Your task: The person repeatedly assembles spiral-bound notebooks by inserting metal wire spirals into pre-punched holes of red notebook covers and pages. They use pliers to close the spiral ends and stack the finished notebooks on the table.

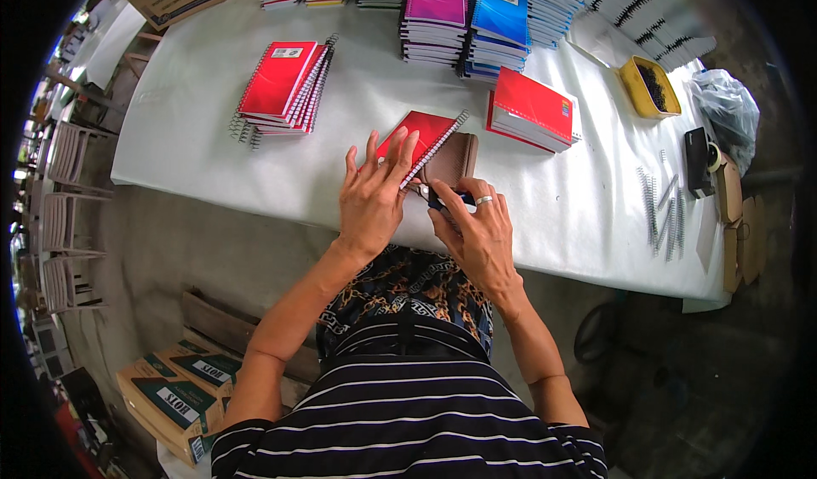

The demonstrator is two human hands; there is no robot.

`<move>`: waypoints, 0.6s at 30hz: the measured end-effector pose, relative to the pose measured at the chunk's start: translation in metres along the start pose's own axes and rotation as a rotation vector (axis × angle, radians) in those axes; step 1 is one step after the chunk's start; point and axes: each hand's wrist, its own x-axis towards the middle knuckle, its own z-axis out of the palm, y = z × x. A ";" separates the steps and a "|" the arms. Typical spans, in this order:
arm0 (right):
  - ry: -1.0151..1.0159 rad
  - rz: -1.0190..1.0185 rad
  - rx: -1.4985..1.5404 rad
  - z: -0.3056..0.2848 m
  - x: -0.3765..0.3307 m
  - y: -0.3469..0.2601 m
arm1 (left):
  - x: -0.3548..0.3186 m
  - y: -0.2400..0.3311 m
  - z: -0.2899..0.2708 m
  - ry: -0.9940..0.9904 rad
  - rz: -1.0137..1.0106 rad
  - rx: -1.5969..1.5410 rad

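A red spiral notebook (423, 128) lies aslant near the table's front edge, its wire coil along the right side. My left hand (374, 194) holds it, fingers spread over the cover and thumb near the coil's lower end. In my right hand (477, 228), fingers close around small pliers (423, 191) with dark handles, the metal jaws at the near end of the coil. Part of the tool is hidden by the fingers. Just right of the coil, partly under the notebook, is a small brown open box (451, 154).
Red spiral notebooks (279, 79) are stacked at left; another red pile (532, 109) sits at right without visible coils. Purple notebooks (434, 2) and blue ones (500, 15) stand behind. Loose wire coils (672, 211), a yellow tub (651, 88) and a plastic bag (728, 113) are far right.
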 end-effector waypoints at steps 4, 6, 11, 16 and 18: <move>-0.007 -0.043 -0.037 -0.001 0.007 -0.003 | 0.002 0.002 0.002 0.055 -0.009 -0.015; -0.068 0.024 0.116 -0.002 0.010 -0.003 | 0.003 0.002 0.002 0.059 -0.009 -0.002; -0.665 0.551 0.791 -0.024 0.044 0.007 | 0.008 -0.001 -0.004 0.130 0.026 0.052; -0.303 0.200 0.388 -0.048 0.035 0.019 | 0.035 -0.030 -0.049 0.349 0.100 0.209; -0.228 0.384 0.250 -0.070 0.023 0.035 | 0.057 -0.065 -0.074 0.471 0.089 0.246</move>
